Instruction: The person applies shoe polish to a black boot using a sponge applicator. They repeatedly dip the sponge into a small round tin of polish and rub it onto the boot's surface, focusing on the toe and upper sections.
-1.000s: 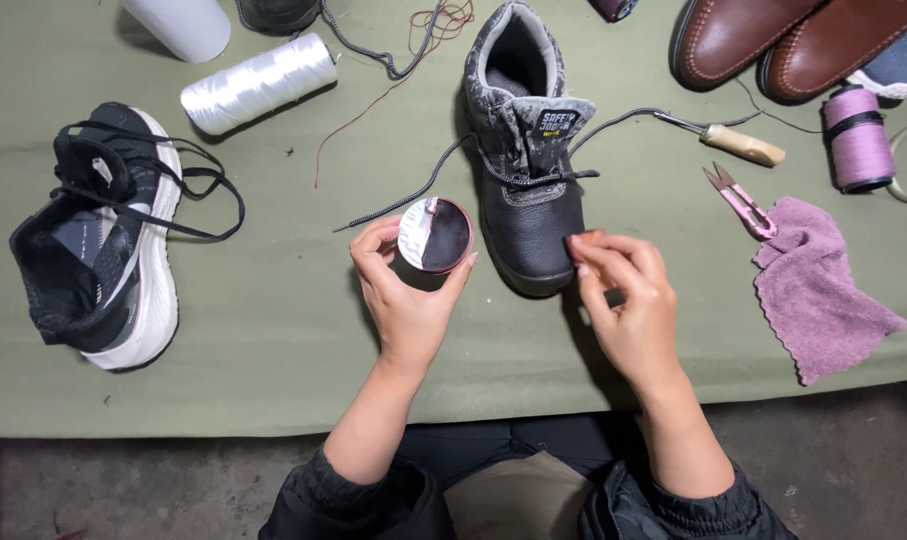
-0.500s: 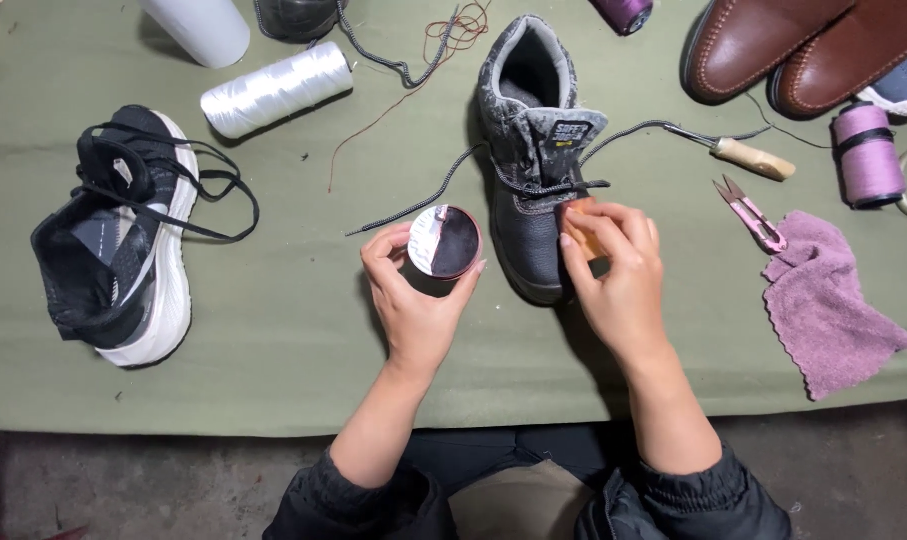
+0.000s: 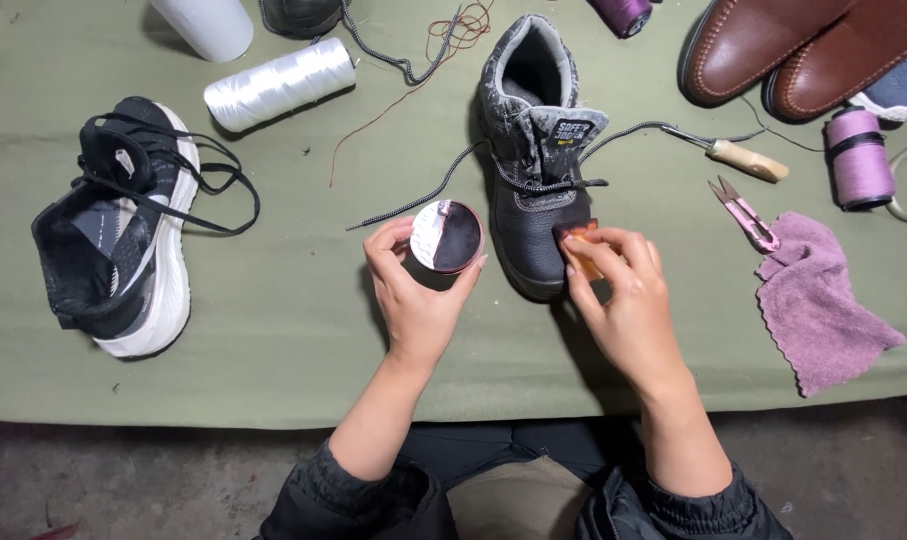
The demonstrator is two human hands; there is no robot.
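A black lace-up boot (image 3: 535, 150) stands on the green cloth (image 3: 303, 300), toe toward me. My left hand (image 3: 413, 290) holds a small round open tin of black polish (image 3: 446, 237) just left of the boot's toe. My right hand (image 3: 623, 295) pinches a small orange-brown sponge (image 3: 579, 243) and presses it against the right side of the toe cap. The boot's grey laces trail out to both sides.
A black-and-white sneaker (image 3: 123, 225) lies at the left. White thread spool (image 3: 278, 83) and white cup (image 3: 205, 22) sit at the back. Right side: awl (image 3: 735, 155), pink snips (image 3: 743, 212), purple rag (image 3: 823, 300), purple spool (image 3: 858, 158), brown shoes (image 3: 793, 45).
My right hand has moved from beside the toe onto the boot's toe cap with the sponge. The left hand has kept the tin in about the same place.
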